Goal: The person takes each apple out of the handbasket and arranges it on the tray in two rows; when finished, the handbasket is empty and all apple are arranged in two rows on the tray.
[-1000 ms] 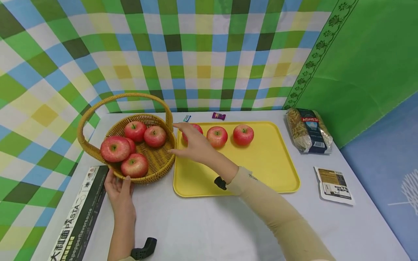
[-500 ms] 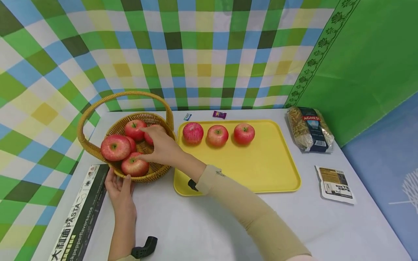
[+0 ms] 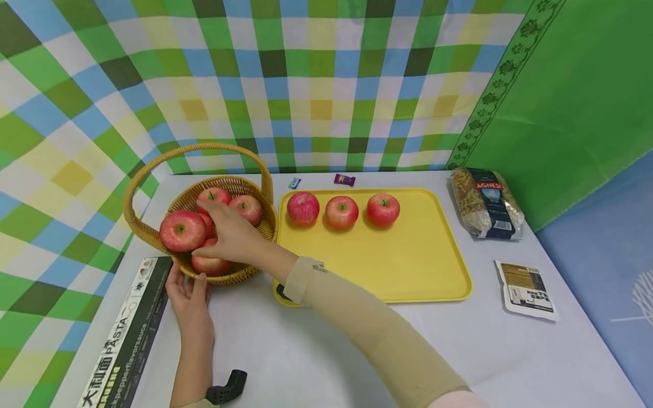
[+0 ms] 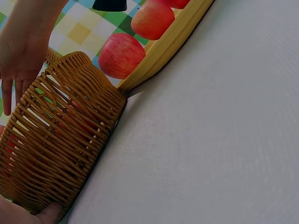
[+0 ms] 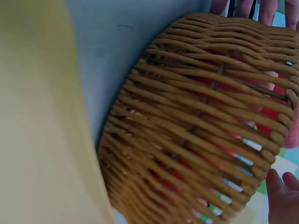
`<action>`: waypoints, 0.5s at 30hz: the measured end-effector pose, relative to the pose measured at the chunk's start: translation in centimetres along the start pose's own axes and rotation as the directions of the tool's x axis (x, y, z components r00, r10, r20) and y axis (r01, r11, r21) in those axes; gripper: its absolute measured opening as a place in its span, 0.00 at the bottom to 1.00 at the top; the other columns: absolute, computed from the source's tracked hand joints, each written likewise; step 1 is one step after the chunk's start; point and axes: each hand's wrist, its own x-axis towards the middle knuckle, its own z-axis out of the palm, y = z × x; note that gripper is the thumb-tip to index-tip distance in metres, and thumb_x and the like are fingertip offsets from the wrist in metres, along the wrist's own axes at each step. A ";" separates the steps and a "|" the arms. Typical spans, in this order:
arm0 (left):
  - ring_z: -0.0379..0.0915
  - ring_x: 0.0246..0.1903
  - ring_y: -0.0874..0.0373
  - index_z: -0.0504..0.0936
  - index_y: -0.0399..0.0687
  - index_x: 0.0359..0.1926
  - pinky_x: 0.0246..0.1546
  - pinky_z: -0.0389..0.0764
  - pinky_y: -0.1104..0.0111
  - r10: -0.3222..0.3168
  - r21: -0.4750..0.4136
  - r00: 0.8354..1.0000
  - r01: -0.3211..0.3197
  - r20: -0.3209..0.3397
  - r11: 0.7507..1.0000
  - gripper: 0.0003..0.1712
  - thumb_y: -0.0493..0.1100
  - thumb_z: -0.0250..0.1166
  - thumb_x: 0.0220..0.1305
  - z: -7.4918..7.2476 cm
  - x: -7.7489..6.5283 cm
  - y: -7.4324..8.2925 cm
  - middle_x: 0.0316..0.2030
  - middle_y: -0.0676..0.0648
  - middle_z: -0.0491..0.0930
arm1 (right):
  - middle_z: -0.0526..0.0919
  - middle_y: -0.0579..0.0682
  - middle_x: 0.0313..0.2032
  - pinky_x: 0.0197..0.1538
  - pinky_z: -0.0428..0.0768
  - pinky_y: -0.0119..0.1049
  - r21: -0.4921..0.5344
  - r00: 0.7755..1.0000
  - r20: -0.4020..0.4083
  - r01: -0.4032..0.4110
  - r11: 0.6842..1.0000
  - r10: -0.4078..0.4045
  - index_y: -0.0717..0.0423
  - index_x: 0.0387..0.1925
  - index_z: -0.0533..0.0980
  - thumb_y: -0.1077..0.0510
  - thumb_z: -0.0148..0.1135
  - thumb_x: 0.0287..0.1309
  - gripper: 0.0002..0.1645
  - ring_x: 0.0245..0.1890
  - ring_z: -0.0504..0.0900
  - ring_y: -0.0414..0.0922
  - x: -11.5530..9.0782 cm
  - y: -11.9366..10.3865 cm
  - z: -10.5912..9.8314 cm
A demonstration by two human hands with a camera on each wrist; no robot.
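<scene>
A wicker basket (image 3: pixel 238 277) with a tall arched handle stands at the left, holding several red apples. My right hand (image 3: pixel 237 233) reaches over its right rim, thumb and fingers spread around the space beside the large apple (image 3: pixel 181 231) at the basket's left. The thumb overlaps the front apple (image 3: pixel 210 265), and the fingertips overlap the back apple (image 3: pixel 214 195). My left hand (image 3: pixel 187 297) touches the basket's front-left outside with extended fingers and thumb; its thumb (image 4: pixel 50 213) shows against the weave in the left wrist view. Another apple (image 3: pixel 247 209) lies at the basket's right.
Right of the basket lies a yellow tray (image 3: pixel 388 260) with three apples along its back. A pasta box (image 3: pixel 127 334) lies at the left. At the right are a pasta bag (image 3: pixel 487 203) and a flat pouch (image 3: pixel 526 290). Small candies (image 3: pixel 344 179) lie behind the tray.
My right hand has moved left from the basket's right rim, across the right apple, to beside the large left apple. My left hand stays against the basket.
</scene>
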 end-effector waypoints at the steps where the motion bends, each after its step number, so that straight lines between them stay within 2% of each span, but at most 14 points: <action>1: 0.45 0.72 0.59 0.49 0.64 0.73 0.65 0.62 0.64 0.000 -0.001 1.000 0.000 0.000 1.000 0.38 0.43 0.58 0.70 0.0 0.0 0.0 0.74 0.56 0.45 | 0.58 0.42 0.70 0.67 0.59 0.29 -0.007 1.000 0.005 -0.008 1.000 0.008 0.49 0.74 0.51 0.36 0.71 0.47 0.59 0.68 0.58 0.36 0.2 -0.2 0.1; 8: 0.46 0.71 0.58 0.50 0.63 0.73 0.65 0.63 0.64 0.002 -0.005 1.000 -0.002 -0.004 1.000 0.37 0.43 0.58 0.70 -0.2 0.1 0.2 0.74 0.56 0.45 | 0.60 0.39 0.69 0.65 0.61 0.26 -0.040 0.999 0.010 -0.046 0.998 0.046 0.46 0.73 0.54 0.34 0.69 0.48 0.56 0.66 0.59 0.34 1.3 -1.5 0.6; 15: 0.48 0.70 0.57 0.51 0.63 0.72 0.64 0.64 0.64 0.005 -0.034 1.000 -0.005 -0.002 0.999 0.37 0.40 0.58 0.70 0.0 0.2 0.1 0.73 0.55 0.48 | 0.65 0.39 0.65 0.63 0.63 0.26 -0.048 0.998 -0.008 -0.064 0.997 0.063 0.45 0.71 0.57 0.36 0.69 0.49 0.52 0.63 0.62 0.33 1.7 -1.5 1.7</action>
